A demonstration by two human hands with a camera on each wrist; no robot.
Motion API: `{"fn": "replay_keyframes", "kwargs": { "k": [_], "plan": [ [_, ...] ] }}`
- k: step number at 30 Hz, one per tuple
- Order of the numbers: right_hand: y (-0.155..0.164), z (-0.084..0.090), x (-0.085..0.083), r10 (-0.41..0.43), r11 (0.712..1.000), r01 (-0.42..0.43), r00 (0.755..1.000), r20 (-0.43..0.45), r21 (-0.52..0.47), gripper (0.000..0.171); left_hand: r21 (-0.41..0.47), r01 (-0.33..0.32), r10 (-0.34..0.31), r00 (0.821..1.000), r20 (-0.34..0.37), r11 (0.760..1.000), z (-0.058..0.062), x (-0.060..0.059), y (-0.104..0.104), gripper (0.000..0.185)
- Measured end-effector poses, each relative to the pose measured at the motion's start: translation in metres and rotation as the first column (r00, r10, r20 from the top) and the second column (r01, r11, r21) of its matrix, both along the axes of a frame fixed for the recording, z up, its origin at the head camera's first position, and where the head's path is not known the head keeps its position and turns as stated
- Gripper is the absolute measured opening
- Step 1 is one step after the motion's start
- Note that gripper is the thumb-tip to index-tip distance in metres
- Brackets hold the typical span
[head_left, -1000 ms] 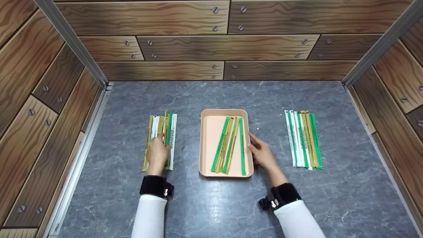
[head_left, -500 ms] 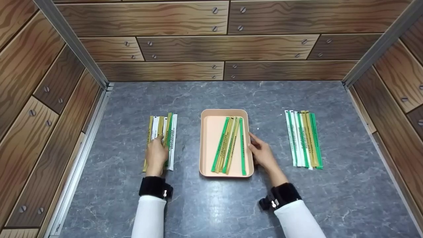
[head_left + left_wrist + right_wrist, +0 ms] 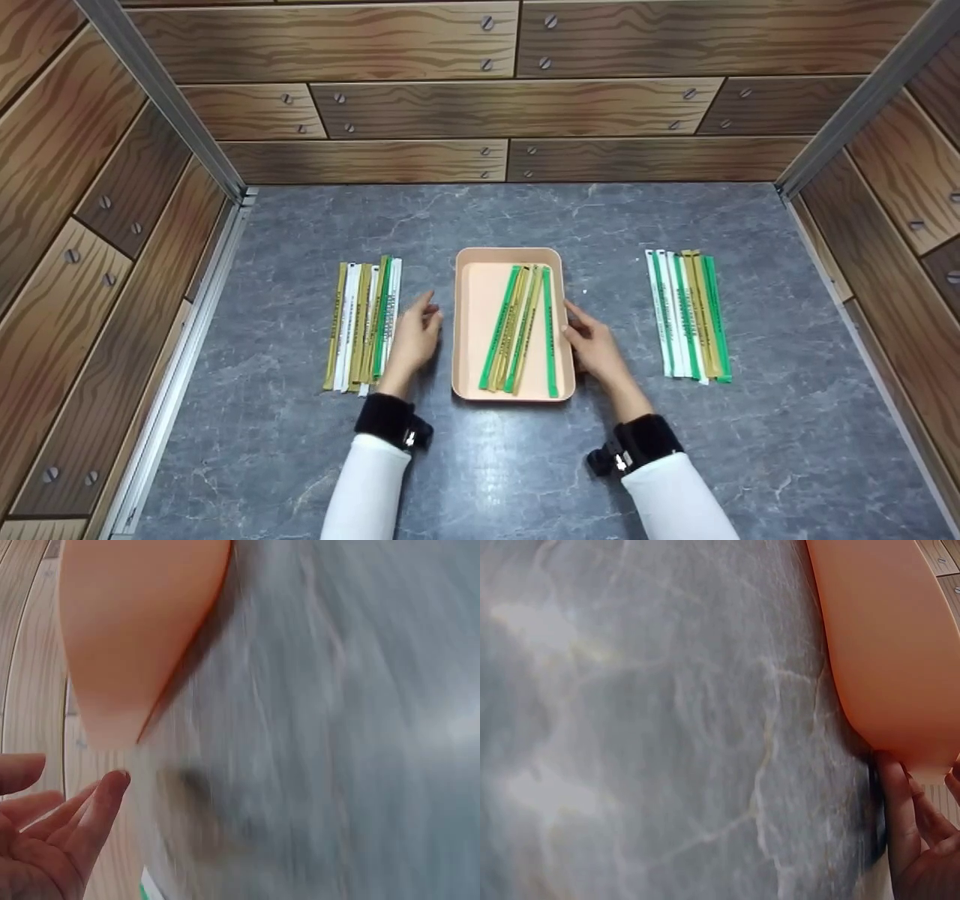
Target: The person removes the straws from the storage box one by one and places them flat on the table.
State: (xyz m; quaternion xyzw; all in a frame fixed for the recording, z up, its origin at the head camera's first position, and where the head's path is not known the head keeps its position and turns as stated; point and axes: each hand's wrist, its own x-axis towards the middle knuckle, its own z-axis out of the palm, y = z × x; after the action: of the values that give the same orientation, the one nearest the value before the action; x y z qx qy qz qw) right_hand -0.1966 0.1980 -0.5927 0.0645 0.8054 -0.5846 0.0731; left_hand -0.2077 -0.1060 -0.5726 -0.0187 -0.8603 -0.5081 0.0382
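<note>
Sticks in paper sleeves lie in three groups on the grey tabletop (image 3: 480, 465), and the peach tray (image 3: 475, 330) stands in the middle between them. The left hand (image 3: 415, 339) differs most from the earlier frame: half a second ago it rested on the left bundle (image 3: 364, 324), and now it has left that bundle and hovers in the gap between the bundle and the left wall of the tray. Its fingers are relaxed and spread, and it holds nothing; the left wrist view shows the fingertips close to the tray's corner but apart from it. The left bundle now lies fully uncovered and flat. The right hand (image 3: 596, 349) has not moved. It rests against the right wall of the tray, with its fingers touching the rim, only lightly bent and not closed around it.

Inside the tray lie about five wrapped sticks (image 3: 521, 328), green and olive, all on its right half and slightly fanned; the left half of the tray floor is bare. The left bundle has about seven sticks in olive, white and green. The right bundle (image 3: 688, 315), well apart from the right hand, has about eight, white and green on its left side, olive and green on its right. The exact counts are hard to tell where the sticks overlap.
</note>
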Motion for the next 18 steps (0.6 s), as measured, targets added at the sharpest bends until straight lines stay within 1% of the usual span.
{"fn": "replay_keyframes", "kwargs": {
  "k": [4, 10, 13, 15, 18],
  "plan": [
    [0.000, 0.000, 0.000, -0.005, 1.000, 0.005, 1.000, 0.012, -0.009, 0.050, 0.001, -0.004, 0.004, 1.000, 0.030, 1.000, -0.002, -0.006, 0.014, 0.046],
    [0.000, 0.000, 0.000, 0.000, 1.000, 0.000, 1.000, -0.004, 0.013, 0.050, -0.038, 0.026, -0.023, 0.996, 0.084, 0.999, -0.004, -0.016, 0.027, 0.046],
    [0.000, -0.001, 0.000, 0.001, 1.000, -0.001, 1.000, -0.007, 0.013, 0.050, -0.071, 0.033, -0.027, 0.996, 0.086, 0.997, -0.005, -0.018, 0.029, 0.045],
    [0.000, -0.001, 0.000, -0.003, 1.000, 0.003, 1.000, -0.007, -0.002, 0.050, -0.086, 0.037, -0.030, 0.996, 0.079, 0.996, -0.006, -0.018, 0.030, 0.044],
    [-0.001, -0.001, 0.000, 0.000, 1.000, 0.000, 1.000, -0.031, -0.003, 0.050, -0.111, 0.033, -0.027, 0.998, 0.056, 0.993, -0.008, -0.018, 0.031, 0.044]
  ]
}}
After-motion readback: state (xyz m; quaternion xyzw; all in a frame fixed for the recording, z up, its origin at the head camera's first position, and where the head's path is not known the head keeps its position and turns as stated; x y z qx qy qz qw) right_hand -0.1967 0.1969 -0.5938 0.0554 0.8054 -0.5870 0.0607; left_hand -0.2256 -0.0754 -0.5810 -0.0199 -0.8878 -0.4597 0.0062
